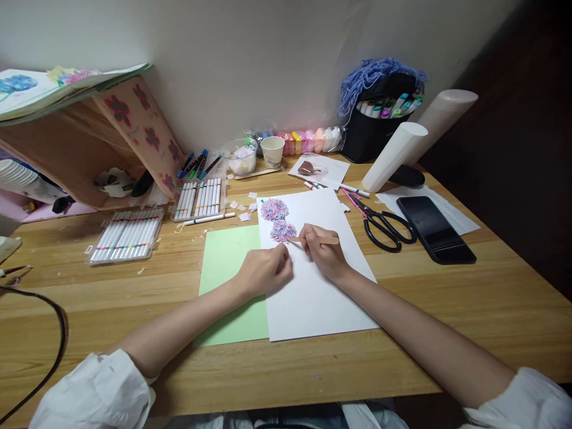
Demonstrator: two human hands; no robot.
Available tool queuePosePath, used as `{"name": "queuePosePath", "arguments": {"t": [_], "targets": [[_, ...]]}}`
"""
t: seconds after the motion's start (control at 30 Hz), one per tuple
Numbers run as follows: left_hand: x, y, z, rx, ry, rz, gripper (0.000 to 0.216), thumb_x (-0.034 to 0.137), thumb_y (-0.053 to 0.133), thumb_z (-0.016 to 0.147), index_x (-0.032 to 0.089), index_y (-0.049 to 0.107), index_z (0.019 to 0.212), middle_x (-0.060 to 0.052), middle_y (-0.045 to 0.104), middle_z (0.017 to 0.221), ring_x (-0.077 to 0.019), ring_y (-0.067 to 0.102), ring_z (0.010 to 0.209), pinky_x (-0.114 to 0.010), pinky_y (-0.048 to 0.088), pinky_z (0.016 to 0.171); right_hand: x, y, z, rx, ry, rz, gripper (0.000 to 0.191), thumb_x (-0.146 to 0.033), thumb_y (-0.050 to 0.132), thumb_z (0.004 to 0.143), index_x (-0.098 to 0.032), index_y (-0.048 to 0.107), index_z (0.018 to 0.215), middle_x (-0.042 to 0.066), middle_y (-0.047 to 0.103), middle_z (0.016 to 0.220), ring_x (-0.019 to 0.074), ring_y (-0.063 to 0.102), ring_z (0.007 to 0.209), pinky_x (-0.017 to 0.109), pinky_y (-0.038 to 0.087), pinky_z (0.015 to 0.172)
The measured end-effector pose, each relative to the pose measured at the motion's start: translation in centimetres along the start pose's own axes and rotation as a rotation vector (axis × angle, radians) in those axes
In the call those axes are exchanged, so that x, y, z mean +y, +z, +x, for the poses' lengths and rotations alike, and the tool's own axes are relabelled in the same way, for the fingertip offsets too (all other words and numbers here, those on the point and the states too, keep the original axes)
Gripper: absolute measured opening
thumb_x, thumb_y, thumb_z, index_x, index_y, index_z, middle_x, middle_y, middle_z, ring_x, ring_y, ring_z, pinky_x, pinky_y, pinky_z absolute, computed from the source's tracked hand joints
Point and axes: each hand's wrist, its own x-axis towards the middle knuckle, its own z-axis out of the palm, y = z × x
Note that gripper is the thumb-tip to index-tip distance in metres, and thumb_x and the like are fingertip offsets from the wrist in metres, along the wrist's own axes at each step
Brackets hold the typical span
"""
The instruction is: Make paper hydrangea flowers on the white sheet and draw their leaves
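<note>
My right hand grips a flat wooden craft stick, its tip touching the lower of two pink, purple and blue flower clusters on a white sheet of paper. The upper flower cluster sits just behind it, near the sheet's far left corner. Resting on the sheet's left side, my left hand has its fingers curled closed; whatever they may hold is hidden. A light green sheet lies partly under the white one, beneath my left wrist.
Black-handled scissors and a phone lie at right. Marker sets are at left. Behind stand a clear bowl, a paper cup and a black pen case. Small paper scraps lie near the sheet; a cable curves at far left.
</note>
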Motion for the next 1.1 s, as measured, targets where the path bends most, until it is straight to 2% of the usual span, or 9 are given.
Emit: {"name": "queuePosePath", "arguments": {"t": [0.07,0.2,0.47,0.67,0.93,1.03,1.1], "targets": [[0.0,0.2,-0.4,-0.046,0.06,0.014,0.015,0.031,0.042,0.087,0.021,0.053,0.087,0.0,0.065,0.065,-0.0142,0.057,0.056,-0.025,0.03,0.051,0.0,0.1,0.1,0.002,0.014,0.011,0.052,-0.053,0.032,0.094,-0.021,0.043,0.054,-0.003,0.043,0.047,0.0111,0.044,0.046,0.025,0.039,0.051],[0.0,0.5,-0.4,-0.033,0.112,0.061,0.014,0.03,0.041,0.087,0.02,0.052,0.087,-0.002,0.066,0.065,-0.0163,0.059,0.056,-0.026,0.029,0.05,-0.1,0.4,0.1,0.011,0.023,-0.008,0.053,-0.053,0.03,0.095,-0.022,0.041,0.052,-0.003,0.042,0.046,0.011,0.043,0.045,0.025,0.039,0.05],[0.2,0.4,-0.5,-0.054,0.114,0.113,0.015,0.03,0.04,0.088,0.021,0.051,0.088,-0.002,0.068,0.067,-0.016,0.06,0.058,-0.026,0.029,0.05,0.1,0.1,-0.3,0.047,-0.056,-0.088,0.051,-0.046,0.027,0.097,-0.022,0.041,0.053,-0.002,0.044,0.047,0.0126,0.044,0.047,0.028,0.038,0.055],[0.2,0.4,-0.3,-0.041,0.118,0.115,0.015,0.029,0.04,0.087,0.02,0.052,0.086,-0.002,0.067,0.066,-0.016,0.059,0.056,-0.026,0.026,0.049,0.3,0.2,-0.1,0.007,-0.025,-0.083,0.05,-0.044,0.027,0.098,-0.022,0.041,0.055,-0.002,0.043,0.048,0.0125,0.045,0.047,0.028,0.037,0.054],[0.4,0.5,-0.6,-0.008,0.138,0.053,0.015,0.028,0.042,0.085,0.019,0.053,0.082,0.001,0.064,0.062,-0.0132,0.054,0.052,-0.025,0.025,0.049,0.8,0.4,0.0,-0.033,-0.268,-0.18,0.044,-0.036,0.027,0.099,-0.022,0.038,0.058,-0.001,0.043,0.054,0.0137,0.045,0.052,0.028,0.036,0.056],[-0.5,-0.5,-0.2,0.061,0.068,0.015,0.018,0.028,0.044,0.085,0.019,0.056,0.075,0.002,0.061,0.059,-0.0114,0.051,0.052,-0.023,0.028,0.052,0.9,0.3,-0.3,0.039,-0.268,-0.111,0.044,-0.036,0.027,0.099,-0.022,0.039,0.058,-0.001,0.043,0.053,0.0131,0.044,0.05,0.028,0.035,0.055],[-1.9,-1.9,0.5,0.198,-0.087,0.04,0.02,0.029,0.045,0.086,0.019,0.059,0.074,0.001,0.061,0.06,-0.0119,0.052,0.054,-0.024,0.03,0.055,1.0,0.3,-0.4,0.141,-0.189,-0.01,0.043,-0.036,0.027,0.099,-0.022,0.041,0.061,-0.003,0.043,0.051,0.0121,0.042,0.047,0.027,0.034,0.051]]}}
